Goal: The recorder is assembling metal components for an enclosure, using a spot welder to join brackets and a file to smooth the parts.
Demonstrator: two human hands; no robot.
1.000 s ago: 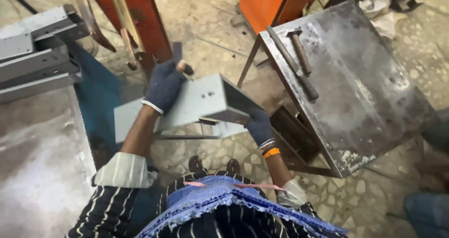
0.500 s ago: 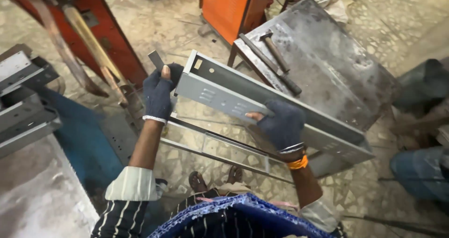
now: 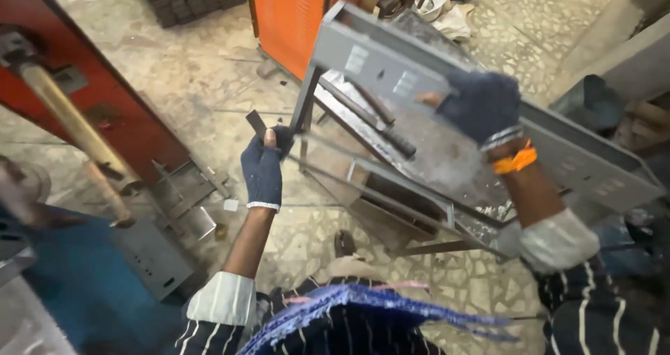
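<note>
- Your right hand (image 3: 480,105), in a dark knit glove, is clamped on the long grey sheet-metal channel (image 3: 391,65), held tilted above the steel work table (image 3: 447,160).
- Your left hand (image 3: 264,168) is closed around a small flat dark metal strip (image 3: 256,123), well apart from the right.
- The channel looks stiff, light and sharp-edged; grip it mid-length.

Long grey sheet-metal channel (image 3: 391,65), folded edges, punched rectangular slots on its face. Held in the air, tilted, far end high at upper left, near end dropping right, above the table (image 3: 447,153). Small dark flat strip (image 3: 257,123), possibly metal, sticks up from the other grip.
</note>
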